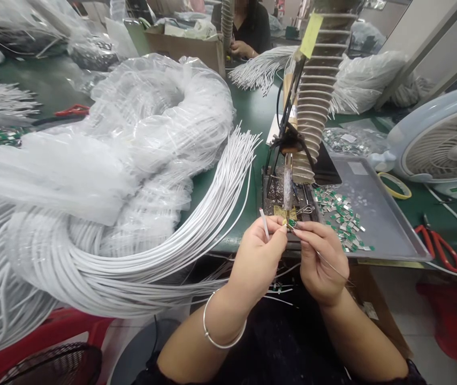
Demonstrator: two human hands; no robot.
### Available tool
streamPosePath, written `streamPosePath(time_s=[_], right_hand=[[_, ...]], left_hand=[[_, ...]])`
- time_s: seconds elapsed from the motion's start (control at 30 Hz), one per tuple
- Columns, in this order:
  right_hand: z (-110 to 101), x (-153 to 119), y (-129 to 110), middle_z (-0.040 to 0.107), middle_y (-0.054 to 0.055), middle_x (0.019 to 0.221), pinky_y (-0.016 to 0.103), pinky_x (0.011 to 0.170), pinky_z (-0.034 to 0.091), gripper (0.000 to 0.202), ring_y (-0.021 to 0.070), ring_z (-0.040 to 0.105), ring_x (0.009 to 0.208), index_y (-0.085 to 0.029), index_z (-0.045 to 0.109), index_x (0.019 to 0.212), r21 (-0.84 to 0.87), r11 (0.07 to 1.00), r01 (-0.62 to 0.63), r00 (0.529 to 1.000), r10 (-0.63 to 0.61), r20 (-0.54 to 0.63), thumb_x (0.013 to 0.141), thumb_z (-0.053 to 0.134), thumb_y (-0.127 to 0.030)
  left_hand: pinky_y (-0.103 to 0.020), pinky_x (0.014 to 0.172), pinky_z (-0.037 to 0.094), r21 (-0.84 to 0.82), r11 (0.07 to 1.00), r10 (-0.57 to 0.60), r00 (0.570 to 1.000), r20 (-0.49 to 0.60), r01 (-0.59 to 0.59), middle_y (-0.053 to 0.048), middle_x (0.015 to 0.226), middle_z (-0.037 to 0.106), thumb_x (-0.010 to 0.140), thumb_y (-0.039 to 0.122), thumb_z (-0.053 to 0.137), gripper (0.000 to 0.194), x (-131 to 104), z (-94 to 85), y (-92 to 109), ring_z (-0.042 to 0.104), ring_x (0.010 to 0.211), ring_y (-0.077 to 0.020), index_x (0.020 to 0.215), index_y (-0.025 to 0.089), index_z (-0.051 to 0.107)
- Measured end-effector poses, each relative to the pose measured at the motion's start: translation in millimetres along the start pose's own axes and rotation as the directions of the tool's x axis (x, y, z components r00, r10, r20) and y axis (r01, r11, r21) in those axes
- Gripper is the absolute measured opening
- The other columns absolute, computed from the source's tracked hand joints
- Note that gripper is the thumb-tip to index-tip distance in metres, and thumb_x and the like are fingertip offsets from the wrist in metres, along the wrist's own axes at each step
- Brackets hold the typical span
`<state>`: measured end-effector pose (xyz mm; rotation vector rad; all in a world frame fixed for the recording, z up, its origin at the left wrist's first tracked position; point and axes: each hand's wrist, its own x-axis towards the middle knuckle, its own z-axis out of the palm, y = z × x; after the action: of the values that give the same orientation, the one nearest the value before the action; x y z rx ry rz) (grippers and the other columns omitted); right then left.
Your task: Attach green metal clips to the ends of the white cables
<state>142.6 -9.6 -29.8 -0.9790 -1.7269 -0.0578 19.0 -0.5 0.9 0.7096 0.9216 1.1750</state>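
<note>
My left hand (258, 256) is closed, with the short end of a white cable (264, 223) sticking up between its fingers. My right hand (325, 262) pinches a thin solder wire (327, 261) that trails back across its fingers. Between the fingertips of both hands sits a small green circuit board (291, 223); which hand grips it I cannot tell. Right above it, an upright soldering iron (288, 184) points down on a stand, its tip at or very near the board. Fingers partly hide the contact.
A large bundle of white cables (164, 262) in clear plastic fills the left. At right, a grey tray (389, 219) holds several small connectors (343, 219). Beyond are red-handled pliers (439, 246), yellow tape (394, 185), a fan (453, 139), an extraction hose (320, 80); a person (248, 32) sits opposite.
</note>
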Motion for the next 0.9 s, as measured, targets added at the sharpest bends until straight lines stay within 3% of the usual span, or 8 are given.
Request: streamPosePath(time_s=[0.47, 0.67, 0.9], right_hand=[[-1, -7, 0, 0.065, 0.008, 0.099, 0.035, 0.077, 0.055, 0.032, 0.0182, 0.063, 0.092, -0.019, 0.061, 0.106, 0.07, 0.997, -0.033, 0.999, 0.032, 0.02, 0.081, 0.05, -0.002], [-2, -10, 1, 0.064, 0.005, 0.091, 0.032, 0.066, 0.054, 0.038, 0.0145, 0.062, 0.073, -0.022, 0.057, 0.114, 0.139, 0.978, -0.156, 0.987, 0.151, 0.045, 0.085, 0.043, -0.001], [-2, -3, -2, 0.061, 0.004, 0.081, 0.03, 0.067, 0.052, 0.021, 0.0152, 0.06, 0.075, -0.02, 0.059, 0.097, 0.056, 0.979, -0.197, 0.969, 0.186, 0.165, 0.084, 0.05, -0.006]], left_hand=[[-0.019, 0.05, 0.031, 0.017, 0.999, -0.041, 0.999, 0.017, 0.04, 0.0, 0.087, 0.052, 0.078, 0.017, 0.055, 0.017, 0, -4.1, -6, 0.037, 0.052, -0.002, 0.064, 0.016, 0.046], [-0.02, 0.056, 0.035, 0.113, 0.992, -0.062, 0.996, 0.069, 0.054, 0.0, 0.089, 0.053, 0.079, 0.02, 0.057, 0.016, -1, -11.7, -7, 0.039, 0.056, -0.0038, 0.066, 0.016, 0.048], [-0.021, 0.067, 0.041, 0.216, 0.974, 0.033, 0.99, 0.135, -0.062, 0.0, 0.086, 0.053, 0.079, 0.021, 0.058, 0.01, -5, -18.0, -9, 0.049, 0.071, -0.0085, 0.072, 0.017, 0.052]])
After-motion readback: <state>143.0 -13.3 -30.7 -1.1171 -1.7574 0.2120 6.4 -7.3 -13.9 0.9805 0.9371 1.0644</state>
